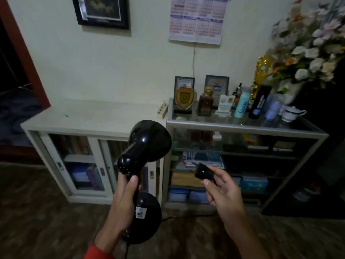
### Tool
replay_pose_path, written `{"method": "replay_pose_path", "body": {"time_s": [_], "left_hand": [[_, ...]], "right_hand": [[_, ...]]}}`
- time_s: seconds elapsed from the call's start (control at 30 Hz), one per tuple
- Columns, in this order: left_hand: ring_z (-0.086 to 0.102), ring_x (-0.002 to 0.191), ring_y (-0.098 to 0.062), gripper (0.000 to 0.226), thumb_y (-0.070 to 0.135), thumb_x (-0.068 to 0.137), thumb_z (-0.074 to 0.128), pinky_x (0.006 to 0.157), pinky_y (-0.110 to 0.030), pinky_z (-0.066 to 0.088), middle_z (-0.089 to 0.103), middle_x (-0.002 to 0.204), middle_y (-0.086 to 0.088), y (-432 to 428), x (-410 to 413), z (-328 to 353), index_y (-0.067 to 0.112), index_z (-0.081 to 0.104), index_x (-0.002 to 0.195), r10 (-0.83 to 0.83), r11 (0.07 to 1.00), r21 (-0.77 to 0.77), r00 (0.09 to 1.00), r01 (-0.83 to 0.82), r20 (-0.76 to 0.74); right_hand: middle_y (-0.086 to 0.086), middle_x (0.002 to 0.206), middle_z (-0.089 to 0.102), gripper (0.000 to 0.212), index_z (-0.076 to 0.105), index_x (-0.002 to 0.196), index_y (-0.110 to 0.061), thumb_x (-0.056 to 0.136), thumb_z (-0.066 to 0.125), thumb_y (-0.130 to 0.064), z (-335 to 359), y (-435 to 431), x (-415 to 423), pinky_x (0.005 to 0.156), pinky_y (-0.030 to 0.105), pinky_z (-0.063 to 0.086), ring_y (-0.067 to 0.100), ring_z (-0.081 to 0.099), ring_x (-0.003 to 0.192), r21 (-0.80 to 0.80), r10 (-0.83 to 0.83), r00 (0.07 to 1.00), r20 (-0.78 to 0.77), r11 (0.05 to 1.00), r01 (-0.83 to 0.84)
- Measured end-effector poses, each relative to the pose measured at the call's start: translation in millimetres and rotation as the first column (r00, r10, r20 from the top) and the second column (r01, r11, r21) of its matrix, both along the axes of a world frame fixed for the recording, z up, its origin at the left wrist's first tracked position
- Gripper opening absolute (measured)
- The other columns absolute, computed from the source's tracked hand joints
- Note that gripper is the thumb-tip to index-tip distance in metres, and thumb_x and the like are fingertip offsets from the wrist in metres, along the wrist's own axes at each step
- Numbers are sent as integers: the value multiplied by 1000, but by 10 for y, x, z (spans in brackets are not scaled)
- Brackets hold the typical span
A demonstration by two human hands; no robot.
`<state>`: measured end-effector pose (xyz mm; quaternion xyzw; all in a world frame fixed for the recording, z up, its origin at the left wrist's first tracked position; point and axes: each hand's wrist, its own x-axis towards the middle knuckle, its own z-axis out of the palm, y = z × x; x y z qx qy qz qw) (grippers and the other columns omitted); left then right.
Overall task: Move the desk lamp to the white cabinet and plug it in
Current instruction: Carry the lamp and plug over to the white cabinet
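A glossy black desk lamp is in the air in front of me, its round shade up and its round base low near my wrist. My left hand grips its neck between shade and base. My right hand pinches the lamp's black two-pin plug, pins pointing left. The black cord trails down to the floor. The low white cabinet with glass sliding doors stands against the wall ahead. A cream power strip lies at the cabinet top's back right corner.
A metal-framed glass display case adjoins the white cabinet on the right, crowded with plaques, bottles, a trophy and a teapot. A flower arrangement rises at far right. A dark doorway opens at left. The floor is dark wood.
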<state>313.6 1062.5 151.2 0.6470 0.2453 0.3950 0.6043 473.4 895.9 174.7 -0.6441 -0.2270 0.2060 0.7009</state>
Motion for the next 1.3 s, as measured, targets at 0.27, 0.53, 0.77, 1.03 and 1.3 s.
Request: {"method": "replay_pose_path", "body": {"time_s": [0.27,0.53,0.77,1.03,1.3], "left_hand": [[50,75,-25,38,57,78,46,66,-40,42,56,76,4,1562,451,149,42,53,112,-31,995,96,997,25,65],[43,65,-8,30,51,78,47,60,-28,38,46,76,6,2998,1053,268,35,55,102,-57,993,115,982,36,183],[39,58,-7,30,46,79,47,54,-19,38,42,69,7,4097,1694,435,30,54,104,-19,988,153,978,-14,209],[38,54,-14,30,45,76,54,53,-28,36,41,58,9,5270,2350,463,22,55,96,43,988,139,986,-65,159],[43,46,-5,5,21,88,57,42,-15,38,45,56,3,6301,2945,342,22,58,83,20,988,153,995,-34,94]], "right_hand": [[-11,85,76,33,62,102,-33,91,57,-2,224,1425,305,41,13,42,1,47,44,63,47,998,39,997,-49],[-7,84,75,34,63,105,-32,91,58,-2,223,2810,931,40,14,40,1,47,45,108,74,996,41,991,-78],[-12,89,76,35,66,95,-40,87,63,-6,243,3938,1580,39,15,40,2,47,44,81,31,999,-9,996,-30],[-12,71,72,35,62,102,-46,86,64,-15,157,4965,2136,40,13,41,-2,50,45,-18,7,997,74,1000,-5],[-9,68,73,31,65,99,-34,87,61,-6,-85,5829,2539,35,12,36,-1,45,38,-51,-109,993,44,993,111]]}}
